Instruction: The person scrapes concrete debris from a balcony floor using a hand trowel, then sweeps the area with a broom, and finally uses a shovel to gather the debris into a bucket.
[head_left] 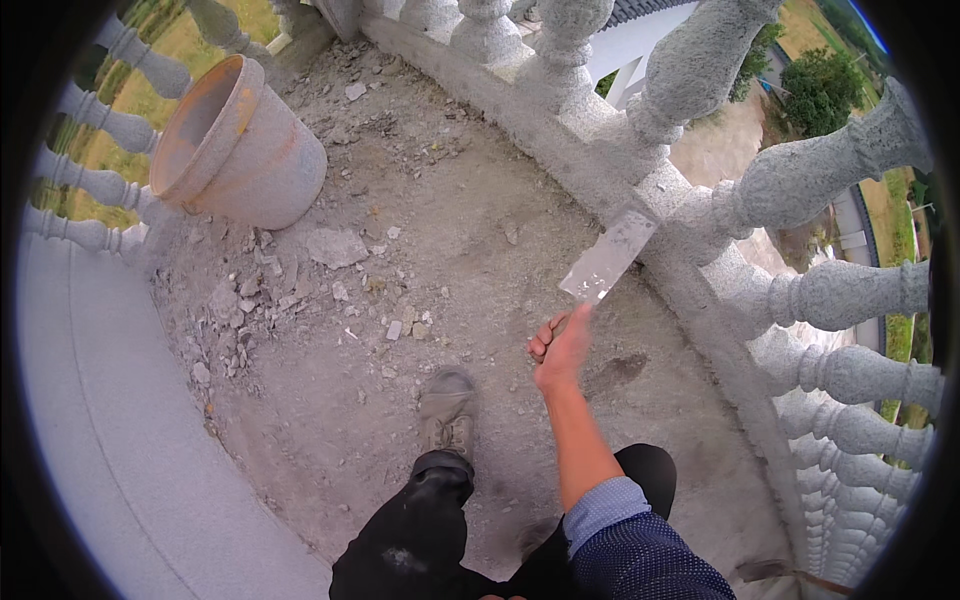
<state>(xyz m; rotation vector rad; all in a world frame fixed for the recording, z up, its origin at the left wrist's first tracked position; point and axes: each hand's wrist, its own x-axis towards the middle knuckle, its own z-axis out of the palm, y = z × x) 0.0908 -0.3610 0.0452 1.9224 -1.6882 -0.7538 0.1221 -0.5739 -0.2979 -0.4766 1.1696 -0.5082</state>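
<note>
sleeved arm [640,545] extends, right hand [563,347] holding scraper [612,252]; bucket's [268,165] bottom hidden.

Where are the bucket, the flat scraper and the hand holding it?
Bucket [265,155]: head view, on its outer side wall.
Flat scraper [610,256]: head view, middle of its blade.
Right hand [564,347]: head view, middle of the hand.

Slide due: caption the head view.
Right hand holds a flat-bladed tool near a grey railing; bucket and rubble at left.
</note>
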